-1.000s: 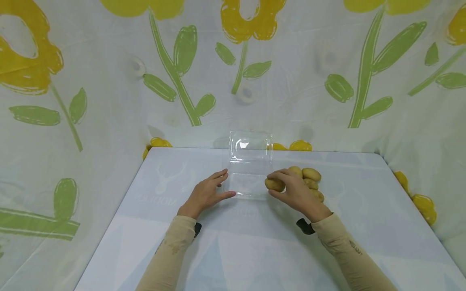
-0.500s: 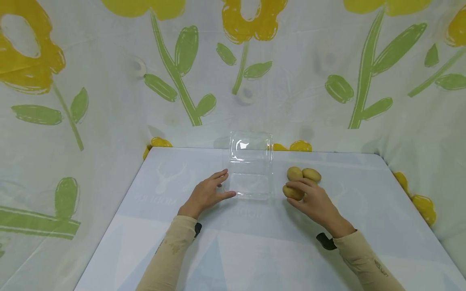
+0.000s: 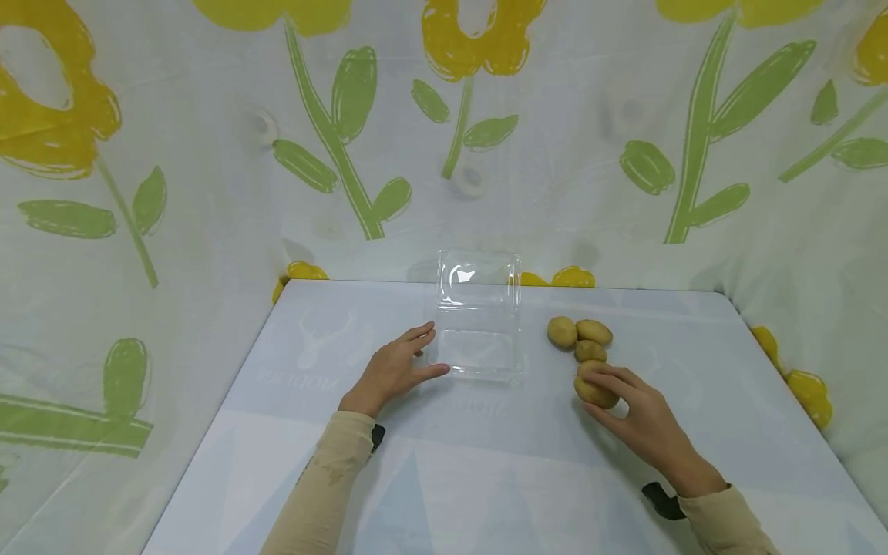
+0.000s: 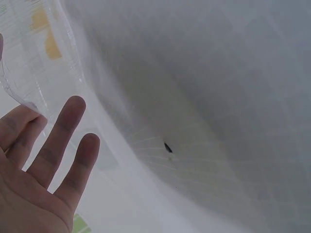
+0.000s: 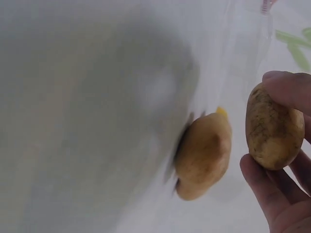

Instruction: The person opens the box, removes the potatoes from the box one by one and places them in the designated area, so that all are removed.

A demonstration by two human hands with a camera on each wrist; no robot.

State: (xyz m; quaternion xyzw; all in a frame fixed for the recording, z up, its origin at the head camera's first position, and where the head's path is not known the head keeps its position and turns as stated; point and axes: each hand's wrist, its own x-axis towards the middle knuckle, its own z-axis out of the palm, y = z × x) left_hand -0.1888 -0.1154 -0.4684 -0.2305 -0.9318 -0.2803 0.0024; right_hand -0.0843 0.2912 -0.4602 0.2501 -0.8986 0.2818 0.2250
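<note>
A clear plastic clamshell box (image 3: 479, 354) stands on the table with its lid (image 3: 479, 270) raised at the back. My left hand (image 3: 394, 371) rests at the box's left side, fingers loosely spread. In the left wrist view, fingertips of the left hand (image 4: 41, 174) meet the clear rim (image 4: 22, 99). My right hand (image 3: 641, 416) pinches a potato (image 3: 597, 395) between thumb and fingers, right at the front of the potato group. The right wrist view shows this brown-marked potato (image 5: 273, 128) in the grip, with table potatoes (image 5: 204, 153) beside it.
Several potatoes (image 3: 562, 332) lie grouped on the white printed table (image 3: 444, 478), right of the box. A flowered curtain (image 3: 555, 154) hangs behind the table and along its sides.
My right hand has carried the potato from beside the box's right edge to the right and toward me, to the group's front. The left hand and box have stayed in place.
</note>
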